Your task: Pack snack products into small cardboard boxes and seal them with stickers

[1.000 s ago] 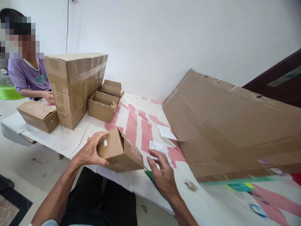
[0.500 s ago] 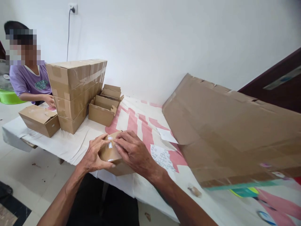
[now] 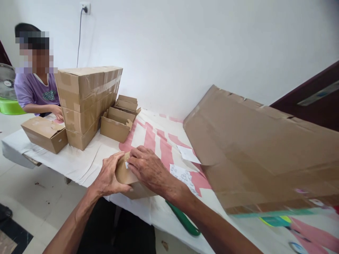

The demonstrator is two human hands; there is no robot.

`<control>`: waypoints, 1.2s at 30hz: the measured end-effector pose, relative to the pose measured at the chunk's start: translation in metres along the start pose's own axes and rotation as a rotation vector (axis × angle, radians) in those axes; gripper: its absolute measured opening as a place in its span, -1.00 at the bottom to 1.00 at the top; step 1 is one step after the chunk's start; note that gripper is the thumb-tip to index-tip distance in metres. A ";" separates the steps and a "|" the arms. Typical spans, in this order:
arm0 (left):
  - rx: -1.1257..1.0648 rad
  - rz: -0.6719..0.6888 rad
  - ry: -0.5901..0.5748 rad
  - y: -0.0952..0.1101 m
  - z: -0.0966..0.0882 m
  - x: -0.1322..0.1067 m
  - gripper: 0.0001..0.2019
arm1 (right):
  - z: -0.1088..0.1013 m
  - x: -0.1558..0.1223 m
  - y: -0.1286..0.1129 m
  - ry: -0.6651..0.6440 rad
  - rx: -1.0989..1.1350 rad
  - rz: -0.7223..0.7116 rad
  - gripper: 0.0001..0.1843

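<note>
A small brown cardboard box (image 3: pixel 122 175) lies on the cloth-covered table in front of me. My left hand (image 3: pixel 111 176) is closed around its left end, with the thumb on the near edge and the fingers at the far edge. A little white label (image 3: pixel 126 165) shows on the top of the box. My right hand (image 3: pixel 145 167) bends over the top, its fingertips pressed together beside the label. Whatever those fingertips may pinch is hidden. Partly under my right forearm lies a long green object (image 3: pixel 185 220), its kind unclear.
Taped boxes (image 3: pixel 87 102) stand stacked at left, with open boxes (image 3: pixel 116 123) behind them and a flap-topped box (image 3: pixel 45 132) in front. A co-worker (image 3: pixel 39 91) sits beyond. A large cardboard sheet (image 3: pixel 254 151) leans at right. Papers (image 3: pixel 188 154) and a tape roll (image 3: pixel 297 247) lie on the table.
The view has shifted slightly. My right fingertips have drawn in over the label, covering more of it. The green object now shows below my right forearm.
</note>
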State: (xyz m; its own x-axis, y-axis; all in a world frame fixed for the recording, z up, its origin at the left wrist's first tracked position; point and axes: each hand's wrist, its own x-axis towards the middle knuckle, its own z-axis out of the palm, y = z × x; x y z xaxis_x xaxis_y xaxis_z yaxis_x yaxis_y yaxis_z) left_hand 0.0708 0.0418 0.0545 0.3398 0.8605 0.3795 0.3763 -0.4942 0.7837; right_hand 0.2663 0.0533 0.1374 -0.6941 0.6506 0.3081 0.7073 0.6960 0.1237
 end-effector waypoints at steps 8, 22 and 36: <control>0.021 0.006 -0.002 0.002 0.000 0.001 0.16 | 0.006 0.008 0.004 -0.073 0.022 0.003 -0.81; 0.033 -0.007 -0.025 0.008 -0.002 0.001 0.15 | 0.008 0.011 0.002 -0.101 0.001 0.019 -0.79; 0.039 0.016 -0.029 0.006 -0.004 -0.002 0.10 | -0.001 0.010 0.004 0.033 0.398 0.090 -0.77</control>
State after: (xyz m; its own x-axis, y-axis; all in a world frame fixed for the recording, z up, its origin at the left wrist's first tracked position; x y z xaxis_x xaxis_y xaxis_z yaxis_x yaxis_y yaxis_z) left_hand 0.0689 0.0380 0.0607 0.3709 0.8489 0.3766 0.4038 -0.5126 0.7578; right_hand 0.2624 0.0615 0.1421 -0.6222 0.7088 0.3323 0.6537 0.7040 -0.2777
